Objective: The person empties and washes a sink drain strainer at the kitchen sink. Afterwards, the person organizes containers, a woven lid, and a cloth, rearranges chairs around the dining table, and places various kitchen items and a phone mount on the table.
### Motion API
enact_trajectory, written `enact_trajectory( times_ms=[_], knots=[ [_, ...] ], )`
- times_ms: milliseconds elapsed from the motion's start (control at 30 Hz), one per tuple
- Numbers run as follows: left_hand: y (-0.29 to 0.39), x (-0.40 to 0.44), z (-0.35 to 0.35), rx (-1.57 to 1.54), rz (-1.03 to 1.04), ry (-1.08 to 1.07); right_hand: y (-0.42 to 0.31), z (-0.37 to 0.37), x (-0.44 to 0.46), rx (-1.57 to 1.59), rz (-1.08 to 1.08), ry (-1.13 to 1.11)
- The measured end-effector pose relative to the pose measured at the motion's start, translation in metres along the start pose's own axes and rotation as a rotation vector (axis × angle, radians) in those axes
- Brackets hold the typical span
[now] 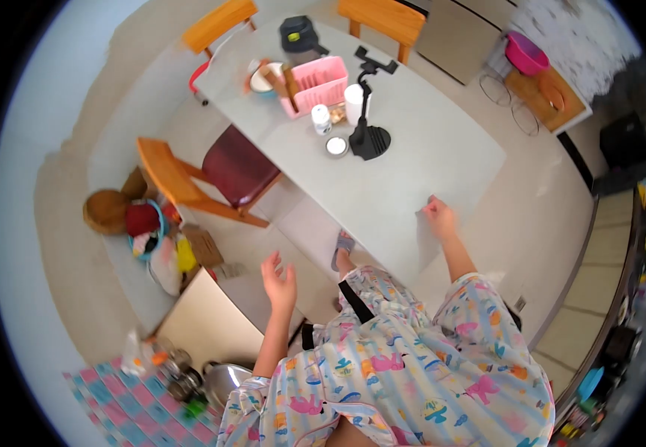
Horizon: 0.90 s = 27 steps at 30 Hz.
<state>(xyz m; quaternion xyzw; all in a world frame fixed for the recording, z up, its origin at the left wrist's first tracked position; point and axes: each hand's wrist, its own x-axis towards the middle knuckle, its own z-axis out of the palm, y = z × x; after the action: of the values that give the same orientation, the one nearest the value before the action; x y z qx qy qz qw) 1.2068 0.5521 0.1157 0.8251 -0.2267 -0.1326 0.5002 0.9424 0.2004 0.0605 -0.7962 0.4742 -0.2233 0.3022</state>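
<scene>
My left hand (279, 281) is raised left of the table, fingers apart and curved, holding nothing. Over the near right part of the white table (412, 171) is my right hand (439, 217), its fingers bent, one pointing up; whether it touches the top is unclear. Farther back on the table stand a black phone stand (370, 141), a white cup (354, 104), a white bottle (321, 119), a small round tin (336, 147) and a pink basket (319, 86). Beside the basket are a bowl (267, 78) and a dark lidded jug (299, 37).
Wooden chairs (166, 175) stand left of and behind the table. At lower left, pots (226, 380) sit on a checkered surface (125, 402). A pink basin (526, 54) rests on a low shelf at upper right. Toys (107, 211) are piled at left.
</scene>
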Motion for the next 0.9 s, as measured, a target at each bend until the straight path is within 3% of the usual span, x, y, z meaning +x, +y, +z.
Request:
enact_trajectory(
  times_ms=[100, 167, 233, 333, 400, 467, 533, 633, 733, 900],
  knots=[
    [-0.014, -0.075, -0.012, -0.038, -0.147, 0.108, 0.011, 0.047, -0.04, -0.178, -0.456, 0.18],
    [-0.031, -0.114, -0.014, -0.068, -0.195, 0.138, -0.012, 0.059, -0.085, 0.078, -0.202, -0.134],
    [-0.047, -0.138, -0.012, -0.114, -0.215, 0.174, -0.055, 0.052, -0.122, 0.083, -0.344, -0.423],
    [-0.049, -0.169, -0.013, -0.185, -0.218, 0.26, -0.067, 0.048, -0.13, 0.072, -0.312, -0.467],
    [-0.041, -0.177, -0.02, -0.195, -0.246, 0.337, -0.057, 0.052, -0.111, 0.285, -0.306, -0.191],
    [-0.032, -0.186, -0.023, -0.191, -0.287, 0.385, -0.053, 0.042, -0.09, 0.235, -0.106, -0.16],
    [-0.025, -0.193, -0.013, -0.2, -0.319, 0.465, -0.047, 0.035, -0.086, 0.162, -0.299, -0.091],
    [-0.015, -0.213, 0.024, -0.209, -0.369, 0.572, -0.018, 0.034, -0.108, 0.21, -0.37, -0.413],
    [0.008, -0.225, 0.062, -0.209, -0.449, 0.552, -0.002, 0.023, -0.115, 0.461, -0.252, -0.665],
    [0.023, -0.235, 0.138, -0.251, -0.499, 0.432, 0.06, 0.008, -0.009, 0.486, -0.042, -0.014]
  ],
)
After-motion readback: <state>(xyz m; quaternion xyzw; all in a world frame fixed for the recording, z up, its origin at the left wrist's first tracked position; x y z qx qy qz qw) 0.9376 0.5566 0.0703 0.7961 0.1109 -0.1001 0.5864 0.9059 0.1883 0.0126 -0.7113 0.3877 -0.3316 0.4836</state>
